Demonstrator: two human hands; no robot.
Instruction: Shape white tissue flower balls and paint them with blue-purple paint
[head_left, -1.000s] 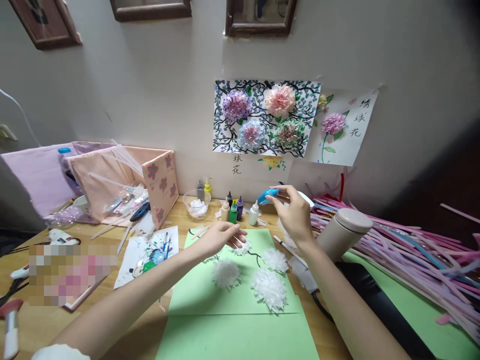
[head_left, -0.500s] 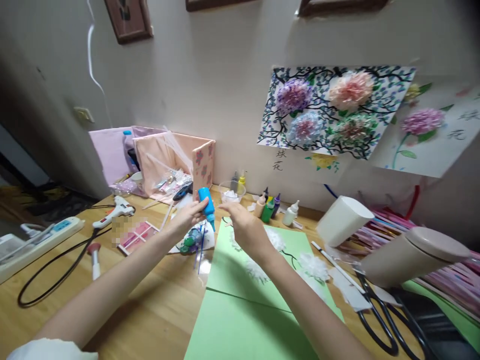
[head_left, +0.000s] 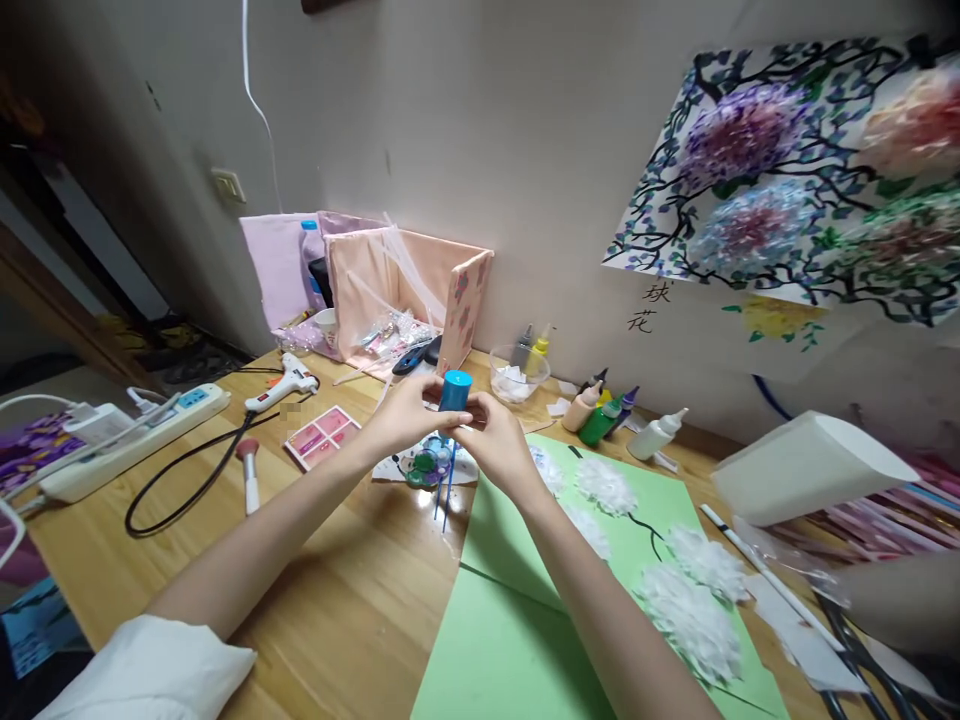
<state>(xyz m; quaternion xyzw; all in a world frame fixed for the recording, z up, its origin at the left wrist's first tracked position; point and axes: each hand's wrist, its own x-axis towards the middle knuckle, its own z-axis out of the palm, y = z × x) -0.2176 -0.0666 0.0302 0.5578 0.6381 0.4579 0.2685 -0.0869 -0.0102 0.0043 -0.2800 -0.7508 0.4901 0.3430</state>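
Observation:
A blue paint bottle [head_left: 455,391] is held upside down between both hands, over a paint-smeared palette sheet [head_left: 427,463]. My left hand [head_left: 409,412] grips it from the left, fingers closed round it. On the other side my right hand [head_left: 495,440] has its fingertips pressed against the bottle's lower part. The nozzle is mostly hidden. Two thin blue sticks [head_left: 448,495] lie at the palette's edge. White fluffy paper flowers [head_left: 690,620] and a dark painted stem rest on green paper [head_left: 510,630] at the right.
Several paint bottles [head_left: 600,420] and a clear bowl [head_left: 520,375] stand along the wall. A fabric box [head_left: 360,300] is behind my left hand. Left are a glue gun [head_left: 289,380], power strip [head_left: 135,440], brush [head_left: 250,475] and pink palette [head_left: 322,437]. White cylinder [head_left: 810,465] and scissors lie right.
The view has swung left. My right hand has come in from beside the bottle and now touches it. The tilted blue bottle is now more upright, its base up.

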